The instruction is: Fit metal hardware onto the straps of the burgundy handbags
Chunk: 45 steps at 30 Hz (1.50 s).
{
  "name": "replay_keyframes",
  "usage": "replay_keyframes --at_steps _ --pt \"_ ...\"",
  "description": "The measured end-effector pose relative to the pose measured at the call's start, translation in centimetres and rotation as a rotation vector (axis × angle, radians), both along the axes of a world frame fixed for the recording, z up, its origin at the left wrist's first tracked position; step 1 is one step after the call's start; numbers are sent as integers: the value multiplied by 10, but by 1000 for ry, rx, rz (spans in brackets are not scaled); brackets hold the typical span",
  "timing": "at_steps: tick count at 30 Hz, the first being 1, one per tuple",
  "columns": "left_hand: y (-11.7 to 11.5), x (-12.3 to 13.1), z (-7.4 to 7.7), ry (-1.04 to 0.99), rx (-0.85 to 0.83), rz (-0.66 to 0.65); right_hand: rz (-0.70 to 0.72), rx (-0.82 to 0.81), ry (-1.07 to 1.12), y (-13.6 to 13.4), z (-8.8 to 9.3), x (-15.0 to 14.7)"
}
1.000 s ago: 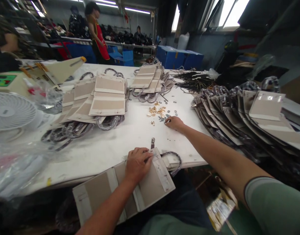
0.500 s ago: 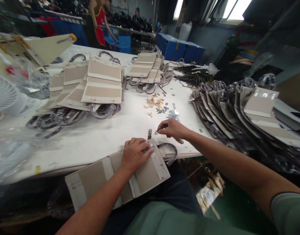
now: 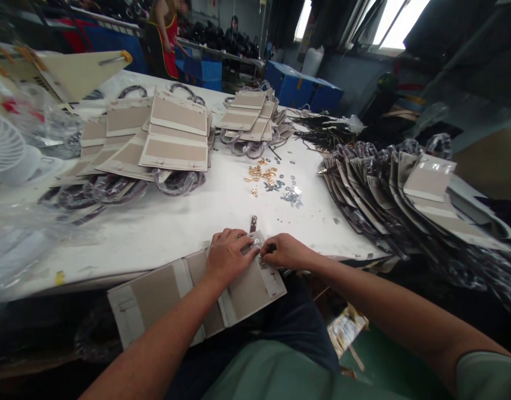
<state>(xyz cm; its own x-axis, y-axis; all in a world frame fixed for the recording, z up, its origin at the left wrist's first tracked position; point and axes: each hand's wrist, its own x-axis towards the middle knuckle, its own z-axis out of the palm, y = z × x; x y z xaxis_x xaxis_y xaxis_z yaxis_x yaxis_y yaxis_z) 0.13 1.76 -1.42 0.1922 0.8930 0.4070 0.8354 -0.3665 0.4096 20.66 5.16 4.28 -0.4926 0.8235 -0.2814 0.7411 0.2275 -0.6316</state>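
An unfinished handbag body, a folded beige panel with pale strips, lies slanted over the table's front edge and my lap. My left hand holds it down near its far end, fingers bent over the surface. Beside the thumb sits a small silvery metal plate. My right hand is pinched closed at the panel's right end, with a small metal washer at its fingertips, mostly hidden. A dark strap tab with a metal fitting sticks out past the panel's far edge.
Gold fittings and silvery plates lie loose mid-table. Bag bodies are stacked at left, at the back and at right. A white fan stands far left. A person in a red apron stands behind.
My right hand has moved from the tabletop down and left onto the panel, and the small washer at its fingertips has left the table. My left hand stays on the panel.
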Motion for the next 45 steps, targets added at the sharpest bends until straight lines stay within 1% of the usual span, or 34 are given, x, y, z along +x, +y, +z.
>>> replay_keyframes --at_steps 5,9,14,16,18,21,23,27,29,30,32,35,37,40,42,45 --pt "0 -1 -2 -5 3 3 25 52 -59 -3 4 -6" --pt "-1 -1 -1 -5 3 0 26 79 -105 -4 4 -10" --pt "0 -1 -1 -9 1 -2 66 204 -218 -6 -3 -9" --pt "0 -1 -1 -9 0 -8 60 227 -220 -8 -6 -6" --pt "0 -1 -1 -5 0 -11 45 215 -179 -8 -9 -4" --pt "0 -1 0 -3 -1 -6 4 152 -30 -6 -4 1" --pt "0 -1 1 -2 -2 -4 -72 117 133 -2 8 5" --pt "0 -2 4 2 -15 -18 -351 93 558 6 38 6" --pt "0 -2 5 -4 -20 -24 -463 99 818 11 45 -1" --pt "0 -3 6 -10 -22 -27 -501 107 948 14 45 -7" --pt "1 -3 6 -21 -28 -31 -559 108 1174 20 39 -20" --pt "2 -3 6 -40 -46 -32 -636 48 1377 29 23 -36" --pt "2 -3 7 -49 -62 -25 -686 27 1427 33 13 -42" --pt "3 -2 9 -59 -85 -14 -744 42 1427 37 4 -42" --pt "3 -2 10 -68 -93 -9 -754 51 1424 38 1 -40" --pt "4 -2 9 -79 -93 -6 -729 52 1467 40 -3 -39"
